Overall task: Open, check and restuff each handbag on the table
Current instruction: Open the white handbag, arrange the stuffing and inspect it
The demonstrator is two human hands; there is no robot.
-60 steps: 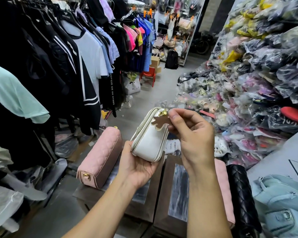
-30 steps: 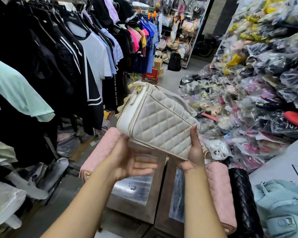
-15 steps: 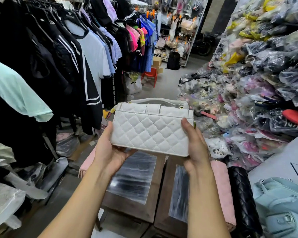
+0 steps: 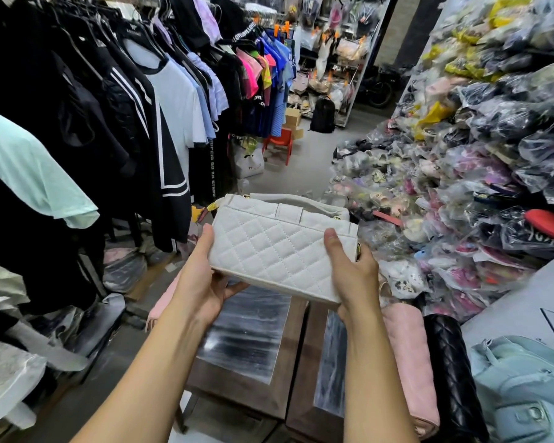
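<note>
A white quilted handbag [image 4: 275, 251] is held level above the table, its quilted back panel toward me and its strap lying along the far top edge. My left hand [image 4: 202, 279] grips its left end, thumb on the panel and fingers curled underneath. My right hand [image 4: 352, 273] grips the right end the same way, beside a gold fitting. On the table [image 4: 247, 346] lie a pink quilted bag [image 4: 410, 362], a black quilted bag [image 4: 451, 375] and another pink bag [image 4: 162, 303] mostly hidden behind my left arm.
A pale blue bag [image 4: 522, 388] sits at the lower right. Hanging clothes [image 4: 115, 107] crowd the left side. Piles of plastic-wrapped goods [image 4: 480, 174] fill the right. A red chair [image 4: 279, 145] and a black backpack [image 4: 322, 115] stand down the aisle.
The white bag was turned from end-on, with my right hand at its clasp, to flat with its back facing me. Both hands now hold its ends, and it has tilted slightly down to the right.
</note>
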